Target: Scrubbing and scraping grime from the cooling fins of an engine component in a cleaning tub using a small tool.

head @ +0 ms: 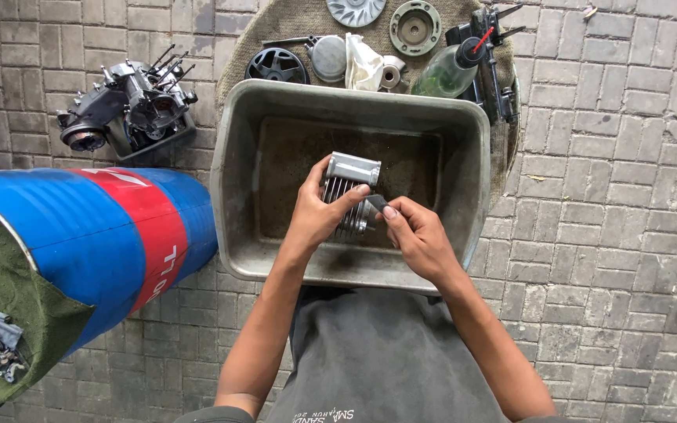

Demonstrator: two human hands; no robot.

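A: What is seen, from the left?
B: A finned metal cylinder (348, 196) is gripped by the left hand (316, 215) above the grey tub (237, 164); a small dark tool (378, 203) is pinched by the right hand (417, 235).
A: The risk?
B: The cylinder could be dropped if wet.

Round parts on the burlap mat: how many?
4 clearly: a light finned disc at the top edge, a greenish hub plate right of it, a black spoked wheel, a grey round cover. The white rag may hide more.
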